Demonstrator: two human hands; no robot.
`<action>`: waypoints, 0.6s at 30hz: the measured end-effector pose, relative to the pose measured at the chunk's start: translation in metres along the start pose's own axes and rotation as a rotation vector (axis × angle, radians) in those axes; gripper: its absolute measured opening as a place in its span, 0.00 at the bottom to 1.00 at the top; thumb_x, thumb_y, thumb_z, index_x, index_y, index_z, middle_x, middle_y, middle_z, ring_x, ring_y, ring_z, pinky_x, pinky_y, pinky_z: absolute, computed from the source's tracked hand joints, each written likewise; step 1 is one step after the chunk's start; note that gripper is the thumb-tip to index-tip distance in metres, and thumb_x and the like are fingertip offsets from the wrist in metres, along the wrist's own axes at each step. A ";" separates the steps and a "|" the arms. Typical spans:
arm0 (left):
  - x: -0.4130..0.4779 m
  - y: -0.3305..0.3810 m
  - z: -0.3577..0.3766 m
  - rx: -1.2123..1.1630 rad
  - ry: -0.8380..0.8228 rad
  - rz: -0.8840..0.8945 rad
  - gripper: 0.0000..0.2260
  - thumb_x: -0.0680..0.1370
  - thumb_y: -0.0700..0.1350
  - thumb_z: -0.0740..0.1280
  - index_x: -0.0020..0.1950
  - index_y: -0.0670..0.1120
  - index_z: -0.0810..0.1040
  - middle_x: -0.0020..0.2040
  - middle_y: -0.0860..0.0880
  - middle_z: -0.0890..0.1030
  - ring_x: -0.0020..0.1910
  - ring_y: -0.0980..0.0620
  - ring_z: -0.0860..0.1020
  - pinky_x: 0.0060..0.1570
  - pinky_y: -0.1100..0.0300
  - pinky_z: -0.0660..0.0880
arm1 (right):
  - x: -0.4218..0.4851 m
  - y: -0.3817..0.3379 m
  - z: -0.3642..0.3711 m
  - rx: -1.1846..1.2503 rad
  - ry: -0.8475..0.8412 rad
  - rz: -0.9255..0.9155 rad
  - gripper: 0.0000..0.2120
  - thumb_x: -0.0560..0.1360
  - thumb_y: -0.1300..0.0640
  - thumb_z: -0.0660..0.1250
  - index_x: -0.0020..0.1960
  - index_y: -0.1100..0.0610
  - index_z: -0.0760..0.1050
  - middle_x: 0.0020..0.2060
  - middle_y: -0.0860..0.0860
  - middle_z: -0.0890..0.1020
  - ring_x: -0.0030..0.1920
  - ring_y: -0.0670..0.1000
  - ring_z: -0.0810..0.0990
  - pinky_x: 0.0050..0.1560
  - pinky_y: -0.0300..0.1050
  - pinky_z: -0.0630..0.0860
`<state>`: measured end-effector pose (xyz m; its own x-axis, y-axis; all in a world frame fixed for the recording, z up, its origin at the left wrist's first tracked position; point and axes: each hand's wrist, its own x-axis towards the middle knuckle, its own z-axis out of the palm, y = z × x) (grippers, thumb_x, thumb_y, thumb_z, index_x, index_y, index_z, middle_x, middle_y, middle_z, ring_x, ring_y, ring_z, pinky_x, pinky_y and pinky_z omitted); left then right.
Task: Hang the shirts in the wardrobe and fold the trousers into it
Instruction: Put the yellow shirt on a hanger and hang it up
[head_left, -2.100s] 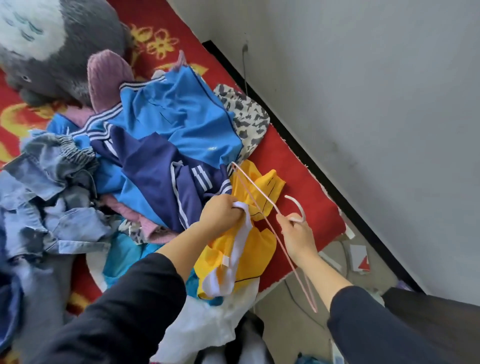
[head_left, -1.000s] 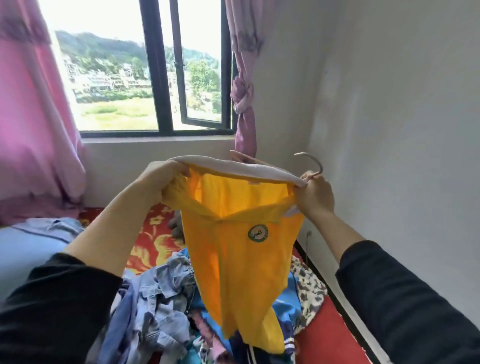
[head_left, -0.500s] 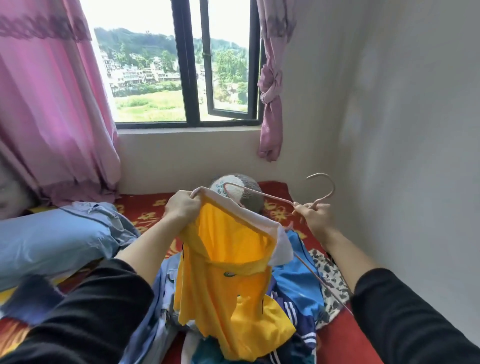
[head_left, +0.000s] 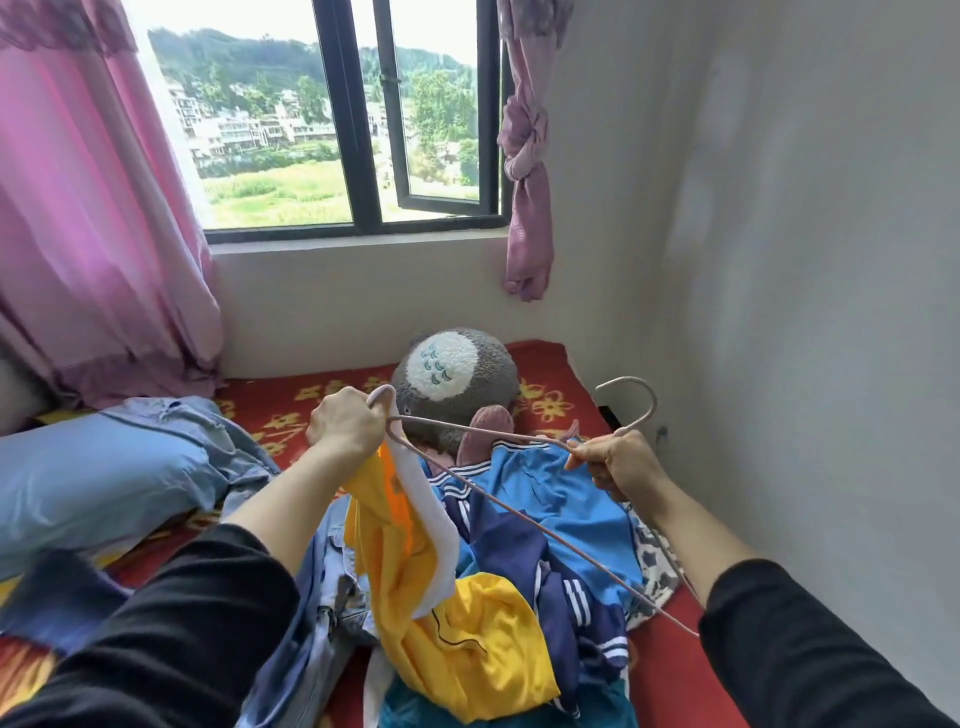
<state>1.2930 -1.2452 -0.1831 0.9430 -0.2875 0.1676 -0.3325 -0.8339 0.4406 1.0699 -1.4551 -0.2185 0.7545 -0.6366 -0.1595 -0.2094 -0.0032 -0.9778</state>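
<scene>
Here, left hand (head_left: 345, 423) clutches the crumpled yellow shirt (head_left: 457, 623) — white-trimmed — while right hand (head_left: 621, 465) pinches the pink hanger (head_left: 653, 405).

A dark-framed window (head_left: 358, 130) stood at twelve o'clock, bright with daylight. Pink curtains (head_left: 93, 208) hung at ten and one o'clock; a pale wall (head_left: 805, 260) filled three o'clock.
</scene>
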 end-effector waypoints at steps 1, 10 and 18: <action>0.000 -0.002 -0.001 -0.008 0.004 -0.008 0.22 0.79 0.60 0.58 0.51 0.44 0.82 0.53 0.38 0.81 0.55 0.36 0.77 0.49 0.52 0.73 | -0.001 -0.003 0.004 0.007 -0.002 -0.012 0.12 0.74 0.65 0.65 0.33 0.65 0.78 0.18 0.46 0.61 0.18 0.43 0.55 0.23 0.32 0.49; 0.001 -0.020 -0.004 -0.038 -0.008 -0.065 0.24 0.79 0.60 0.58 0.38 0.42 0.77 0.45 0.39 0.80 0.45 0.39 0.77 0.40 0.55 0.69 | -0.006 -0.007 0.020 -0.027 -0.052 -0.048 0.12 0.75 0.65 0.66 0.34 0.67 0.78 0.18 0.46 0.62 0.18 0.43 0.57 0.19 0.34 0.53; -0.039 0.017 0.008 0.033 -0.129 0.254 0.24 0.78 0.60 0.58 0.31 0.44 0.72 0.40 0.40 0.81 0.41 0.39 0.79 0.37 0.55 0.70 | 0.002 0.013 0.107 -0.313 0.074 -0.148 0.13 0.76 0.56 0.67 0.35 0.60 0.81 0.31 0.52 0.81 0.37 0.49 0.77 0.39 0.43 0.69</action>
<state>1.2504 -1.2521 -0.1891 0.8239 -0.5452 0.1546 -0.5600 -0.7415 0.3696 1.1353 -1.3736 -0.2456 0.7464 -0.6655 0.0027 -0.2902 -0.3291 -0.8986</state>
